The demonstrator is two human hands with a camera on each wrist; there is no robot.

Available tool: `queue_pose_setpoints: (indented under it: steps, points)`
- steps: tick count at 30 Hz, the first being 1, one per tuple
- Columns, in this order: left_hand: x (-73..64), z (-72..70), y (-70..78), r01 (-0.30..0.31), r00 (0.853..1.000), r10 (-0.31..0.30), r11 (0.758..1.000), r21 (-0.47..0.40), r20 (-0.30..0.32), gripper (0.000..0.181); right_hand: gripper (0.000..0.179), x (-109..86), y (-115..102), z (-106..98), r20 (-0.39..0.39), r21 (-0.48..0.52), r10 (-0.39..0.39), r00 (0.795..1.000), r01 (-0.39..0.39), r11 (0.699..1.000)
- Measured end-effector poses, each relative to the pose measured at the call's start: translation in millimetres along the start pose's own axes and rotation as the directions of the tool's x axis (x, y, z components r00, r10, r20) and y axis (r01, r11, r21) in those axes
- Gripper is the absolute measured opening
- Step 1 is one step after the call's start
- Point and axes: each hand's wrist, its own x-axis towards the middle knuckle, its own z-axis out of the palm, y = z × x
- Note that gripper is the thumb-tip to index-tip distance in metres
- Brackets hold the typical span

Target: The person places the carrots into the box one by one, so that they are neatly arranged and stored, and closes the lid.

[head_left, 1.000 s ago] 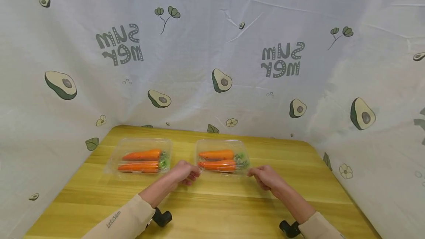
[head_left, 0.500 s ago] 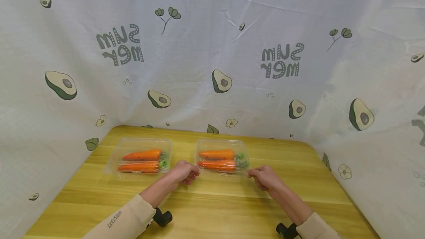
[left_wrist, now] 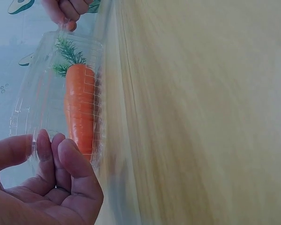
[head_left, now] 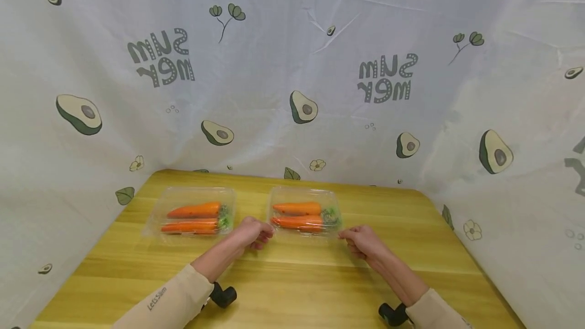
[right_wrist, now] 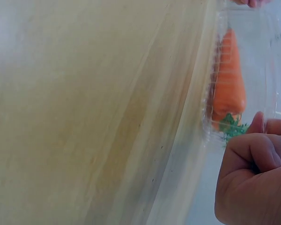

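Observation:
A clear plastic clamshell container (head_left: 305, 194) holding two orange carrots (head_left: 297, 208) with green tops lies on the wooden table (head_left: 292, 288). My left hand (head_left: 254, 232) is at its near left corner; in the left wrist view the thumb and fingertips (left_wrist: 43, 143) pinch the container's clear edge. At the near right corner, my right hand (head_left: 363, 241) pinches the rim between thumb and curled index finger, as the right wrist view shows. Through the clear plastic, one carrot (right_wrist: 229, 75) shows between the two hands.
A second clear container (head_left: 201, 193) with two carrots (head_left: 194, 210) stands to the left, close behind my left forearm. White cloth (head_left: 256, 75) printed with avocados hangs behind the table and along both sides. Black wrist mounts (head_left: 223, 296) sit under the sleeves.
The head view has shifted slightly, so everything appears a little higher. Both hands stay at the container's corners, and the container keeps its place on the table.

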Motion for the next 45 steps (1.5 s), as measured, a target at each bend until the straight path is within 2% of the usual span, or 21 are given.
queue_pose_setpoints:
  steps: [11, 23, 35, 39, 45]
  points:
    - [-4.1, -2.4, -5.0, 0.011, 1.000, -0.011, 1.000, -0.009, -0.014, 0.025, 0.032, -1.3, 3.3, 8.9, -0.017, -0.036, 0.004, 1.000, -0.005, 0.999]
    - [-7.2, 0.7, -3.5, 0.000, 1.000, 0.000, 1.000, 0.000, 0.001, 0.029, 0.036, -0.4, 0.8, -3.8, 0.072, -0.013, 0.015, 0.997, -0.014, 1.000]
    - [-10.2, 2.6, -1.3, -0.031, 0.999, 0.030, 0.998, 0.053, 0.020, 0.038, 0.031, -2.1, 3.3, -8.1, 0.046, -0.018, 0.042, 0.998, -0.041, 0.999]
    - [-19.0, 1.2, 0.5, -0.029, 0.999, 0.026, 0.995, 0.101, 0.031, 0.042, 0.036, -3.1, 3.0, -10.2, 0.029, -0.067, 0.042, 0.999, -0.040, 0.997]
    - [-36.2, -6.0, 2.9, -0.048, 0.999, 0.042, 0.978, 0.202, 0.034, 0.044, 0.046, -6.9, -2.5, -14.8, -0.059, -0.245, 0.031, 0.998, -0.044, 0.968]
